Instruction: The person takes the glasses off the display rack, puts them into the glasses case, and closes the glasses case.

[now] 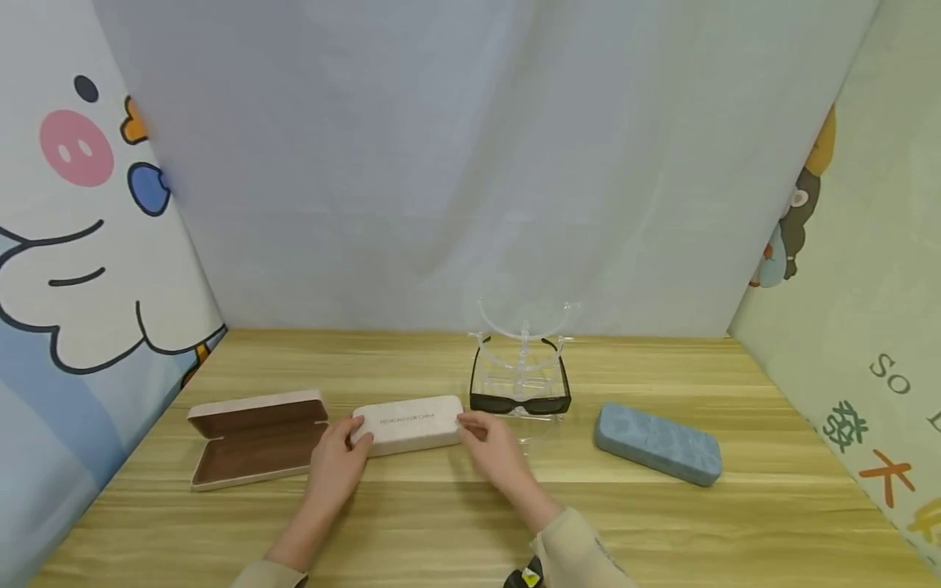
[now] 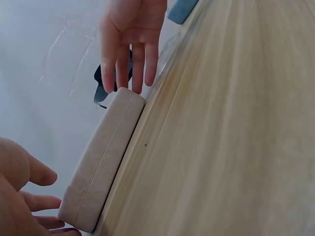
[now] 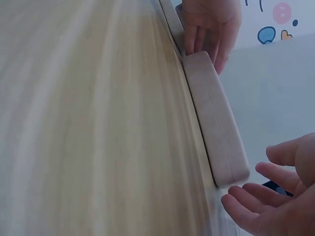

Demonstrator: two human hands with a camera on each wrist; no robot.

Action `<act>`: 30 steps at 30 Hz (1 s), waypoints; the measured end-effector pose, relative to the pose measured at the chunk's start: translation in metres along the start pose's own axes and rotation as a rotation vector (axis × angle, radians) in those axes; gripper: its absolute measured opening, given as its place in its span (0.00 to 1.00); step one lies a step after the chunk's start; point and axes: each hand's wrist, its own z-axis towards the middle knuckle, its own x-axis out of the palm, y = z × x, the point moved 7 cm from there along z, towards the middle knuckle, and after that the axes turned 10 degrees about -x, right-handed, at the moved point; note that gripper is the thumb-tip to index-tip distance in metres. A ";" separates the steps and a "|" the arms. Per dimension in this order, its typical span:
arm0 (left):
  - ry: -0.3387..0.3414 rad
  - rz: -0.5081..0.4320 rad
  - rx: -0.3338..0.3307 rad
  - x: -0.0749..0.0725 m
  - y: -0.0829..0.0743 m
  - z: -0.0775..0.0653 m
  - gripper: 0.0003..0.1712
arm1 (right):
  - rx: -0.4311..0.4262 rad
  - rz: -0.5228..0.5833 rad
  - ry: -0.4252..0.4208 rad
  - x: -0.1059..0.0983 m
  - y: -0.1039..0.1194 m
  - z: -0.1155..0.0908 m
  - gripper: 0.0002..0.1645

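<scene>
A closed pale glasses case with small lettering on its lid lies on the table between both hands. My left hand is at its left end, with fingertips against that end. At the opposite end is my right hand, its fingertips touching or very close to the case. In the left wrist view, the left hand has loosely extended fingers beside the case. Relaxed, slightly bent fingers of the right hand show in the right wrist view, near the case's end.
An open case with brown lining lies to the left. Behind the right hand, black sunglasses rest on a clear display stand. A blue glasses case lies to the right. A pale curtain hangs behind the wooden table.
</scene>
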 end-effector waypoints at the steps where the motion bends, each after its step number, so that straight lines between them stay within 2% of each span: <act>1: -0.003 0.006 -0.002 0.001 0.000 0.000 0.24 | 0.003 0.006 0.002 -0.002 -0.001 -0.001 0.17; 7: 0.003 0.028 -0.020 0.007 -0.006 -0.002 0.25 | -0.010 0.010 0.007 -0.020 -0.002 -0.008 0.16; 11: -0.009 0.036 -0.001 0.012 -0.013 -0.002 0.25 | -0.014 0.022 -0.002 -0.033 -0.003 -0.014 0.14; 17: -0.022 0.000 0.041 0.023 -0.025 0.002 0.23 | 0.025 0.041 -0.096 -0.058 -0.007 -0.021 0.11; 24: 0.050 -0.048 0.098 0.045 -0.047 0.002 0.22 | 0.075 0.053 -0.211 -0.085 -0.018 -0.026 0.10; 30: 0.124 -0.121 0.109 0.066 -0.065 0.000 0.23 | 0.058 -0.032 -0.318 -0.109 -0.021 -0.026 0.09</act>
